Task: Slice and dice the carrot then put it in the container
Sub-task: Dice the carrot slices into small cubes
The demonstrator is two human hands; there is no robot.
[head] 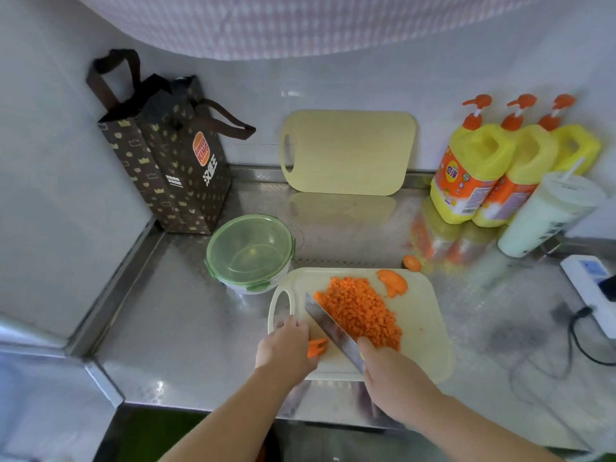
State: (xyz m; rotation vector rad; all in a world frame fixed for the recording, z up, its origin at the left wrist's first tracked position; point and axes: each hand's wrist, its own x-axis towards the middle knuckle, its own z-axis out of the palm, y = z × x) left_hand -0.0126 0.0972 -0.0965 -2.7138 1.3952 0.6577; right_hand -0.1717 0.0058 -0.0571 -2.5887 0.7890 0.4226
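The left hand (286,345) is curled over a few carrot strips (316,348), which are held down on the cutting board (428,328) near its 8 o'clock edge. The knife (333,330) is gripped at the handle by the right hand (390,371), and the handle is hidden by the fingers. The blade is angled from 5 o'clock towards 11 o'clock, tip away from the person, between the strips and the diced carrot (361,311). The diced carrot is heaped in the middle of the board, with its near-left flank against the blade. A few carrot slices (393,281) are found at the board's 1 o'clock corner, and a carrot end (412,262) is seen on the steel counter (166,328) just beyond that corner.

The container (250,251), round with its green lid on, is set at 10 o'clock from the board, close to its corner. A second board (348,151) is propped against the wall at 12 o'clock. A dark paper bag (166,155) is stood in the far corner at 10 o'clock. Three yellow bottles (473,171) and a white cup (550,215) are grouped at 2 o'clock, and a power strip (586,288) is laid at 3 o'clock
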